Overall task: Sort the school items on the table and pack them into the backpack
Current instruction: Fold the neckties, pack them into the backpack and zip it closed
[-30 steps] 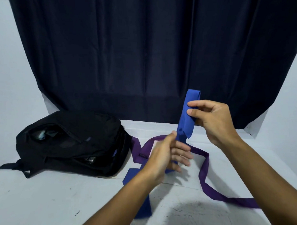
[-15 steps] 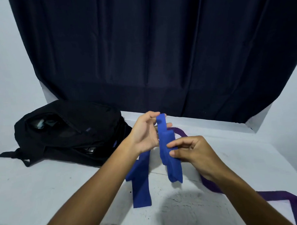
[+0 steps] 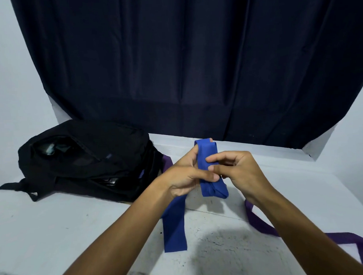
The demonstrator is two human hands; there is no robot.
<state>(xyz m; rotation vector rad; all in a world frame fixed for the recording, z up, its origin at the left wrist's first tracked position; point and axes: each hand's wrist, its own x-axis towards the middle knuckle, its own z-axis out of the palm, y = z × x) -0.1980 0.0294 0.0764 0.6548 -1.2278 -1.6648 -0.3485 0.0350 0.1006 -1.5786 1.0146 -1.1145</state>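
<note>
Behind the white tabletop (image 3: 56, 234) hangs a dark navy curtain (image 3: 174, 65), and a pale wall shows at both sides. On the left part of the tabletop lies a black backpack (image 3: 91, 159), on its side, with its top opening facing the camera; something is inside, but it is too dark to name.

Both hands work above the middle of the tabletop on a blue fabric band (image 3: 208, 167). The left hand (image 3: 182, 176) holds the folded bundle from the left side, thumb across its lower part and fingers behind it. The right hand (image 3: 237, 172) pinches the front of the bundle with curled fingers, so each grip is closed on the band. The loose tail of the band hangs down from the left hand and its end lies on the tabletop. A purple band (image 3: 261, 223) lies on the tabletop at the right, and another part of it shows beside the backpack.

I judge that the band is light, soft and limp. It will not keep a fold alone, so the layers can slip or open if the grip loosens. It seems best to hold the bundle across all layers at the middle, and to gather the tail before it goes into the backpack.
</note>
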